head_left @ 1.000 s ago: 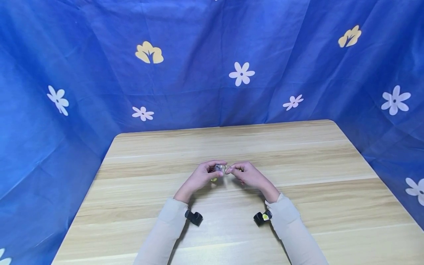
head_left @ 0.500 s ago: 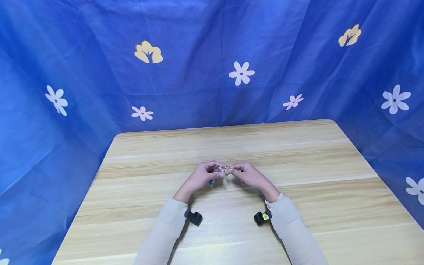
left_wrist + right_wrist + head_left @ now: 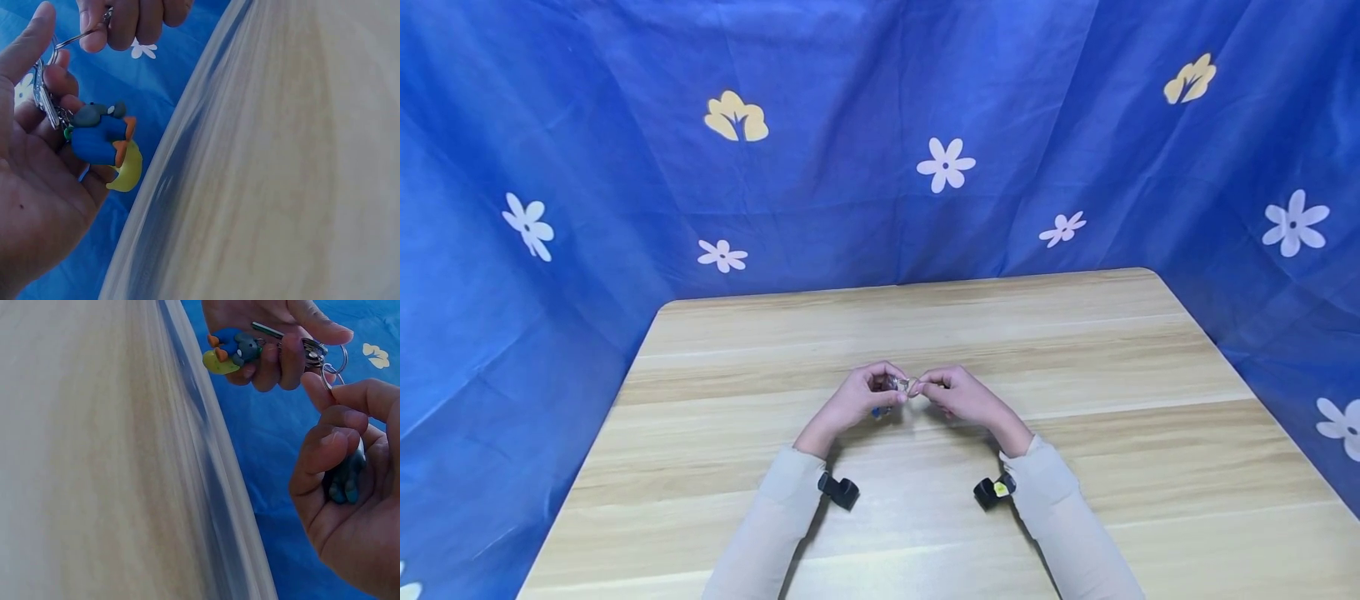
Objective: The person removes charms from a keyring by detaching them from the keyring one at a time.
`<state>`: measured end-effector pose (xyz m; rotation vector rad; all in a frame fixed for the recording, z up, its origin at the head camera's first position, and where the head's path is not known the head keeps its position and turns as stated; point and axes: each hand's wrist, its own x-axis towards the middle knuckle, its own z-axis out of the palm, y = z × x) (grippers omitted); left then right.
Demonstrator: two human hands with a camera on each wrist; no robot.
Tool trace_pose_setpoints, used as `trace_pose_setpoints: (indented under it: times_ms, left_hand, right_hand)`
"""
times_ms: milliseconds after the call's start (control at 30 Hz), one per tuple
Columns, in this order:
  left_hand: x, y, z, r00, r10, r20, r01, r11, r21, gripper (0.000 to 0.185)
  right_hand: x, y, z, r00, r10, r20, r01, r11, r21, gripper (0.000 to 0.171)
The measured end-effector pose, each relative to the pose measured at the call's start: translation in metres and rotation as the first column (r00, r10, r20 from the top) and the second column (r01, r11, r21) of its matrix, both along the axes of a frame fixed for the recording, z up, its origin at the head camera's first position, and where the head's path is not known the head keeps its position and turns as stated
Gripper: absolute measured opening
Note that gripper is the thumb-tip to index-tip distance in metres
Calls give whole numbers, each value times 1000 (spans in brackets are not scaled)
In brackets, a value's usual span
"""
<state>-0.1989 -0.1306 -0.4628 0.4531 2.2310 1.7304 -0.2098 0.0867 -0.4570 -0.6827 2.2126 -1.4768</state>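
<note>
In the head view my left hand [image 3: 865, 395] and right hand [image 3: 957, 393] meet over the middle of the table. The left hand holds a bunch of keys [image 3: 44, 94] between thumb and fingers. From the keys hangs a small figurine [image 3: 99, 140] with a grey head, blue body, orange feet and a yellow crescent-shaped piece, lying against the left fingers. With thumb and forefinger, my right hand pinches a thin metal key ring [image 3: 325, 378] that links to the ring on the keys. A second, dark grey-teal figurine [image 3: 347, 478] sits in the right palm, partly covered by the curled fingers.
The light wood-grain table [image 3: 925, 325] spreads out around both hands. Behind it and at its sides hangs a blue cloth [image 3: 835, 167] with white and yellow flowers. Black wrist cameras [image 3: 842, 493] are strapped over the light sleeves [image 3: 767, 521].
Both hands have stayed nearly in place. Below the left hand, the figurine has swung or turned: its yellow part showed first, and blue shows now.
</note>
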Motion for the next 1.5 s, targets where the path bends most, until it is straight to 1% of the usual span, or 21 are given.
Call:
trace_pose_setpoints:
  times_ms: [200, 333, 567, 733, 833, 933, 1133, 1233, 1400, 1500]
  left_hand:
    - [0, 0, -1, 1000, -6, 24, 6, 1000, 14, 29]
    - [0, 0, -1, 999, -10, 39, 8, 999, 44, 30]
    - [1, 0, -1, 996, -15, 91, 7, 995, 96, 34]
    - [1, -1, 1, 995, -38, 94, 27, 992, 123, 37]
    - [1, -1, 1, 996, -35, 85, 26, 994, 106, 37]
    - [1, -1, 1, 997, -22, 76, 17, 998, 69, 36]
    - [0, -4, 0, 999, 8, 53, -10, 999, 31, 32]
    - [0, -5, 0, 999, 9, 43, -10, 999, 31, 33]
    - [0, -7, 0, 999, -6, 47, 4, 999, 44, 34]
    - [0, -7, 1, 999, -2, 41, 1, 1000, 29, 33]
  right_hand:
    - [1, 0, 0, 1000, 10, 27, -10, 1000, -14, 27]
    - [1, 1, 1, 999, 9, 41, -8, 1000, -29, 27]
    - [3, 1, 4, 1000, -3, 30, 4, 1000, -30, 29]
    - [4, 2, 5, 1000, -13, 19, 13, 1000, -12, 28]
    - [3, 2, 4, 1000, -19, 12, 19, 1000, -7, 27]
    - [2, 2, 3, 1000, -14, 13, 14, 1000, -10, 27]
    - [1, 2, 3, 997, -7, 73, 11, 998, -56, 27]
    - [0, 2, 4, 996, -5, 85, 11, 998, -66, 27]
    - [0, 2, 6, 997, 5, 79, 0, 998, -64, 28]
    - [1, 4, 6, 997, 11, 76, -6, 998, -65, 28]
